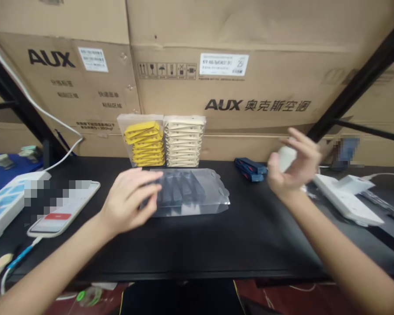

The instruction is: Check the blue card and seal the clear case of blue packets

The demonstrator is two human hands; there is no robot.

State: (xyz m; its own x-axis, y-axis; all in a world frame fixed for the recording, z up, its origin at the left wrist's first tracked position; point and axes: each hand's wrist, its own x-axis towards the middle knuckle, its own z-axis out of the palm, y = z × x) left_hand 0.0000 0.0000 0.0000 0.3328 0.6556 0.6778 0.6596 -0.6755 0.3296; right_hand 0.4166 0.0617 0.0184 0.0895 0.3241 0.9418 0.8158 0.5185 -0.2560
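Clear box (213, 192) lying on counter (190, 249), nearer back edge than front, dark strips (184, 186) inside. Left fingers (144, 177) curled at its left end, grip impossible to tell; right fingers (304, 146) parted, beside navy bundle (251, 169).

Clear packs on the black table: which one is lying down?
The dark-filled pack, by the left hand. It lies flat on the table, while the yellow-filled pack and the cream-filled pack stand upright behind it.
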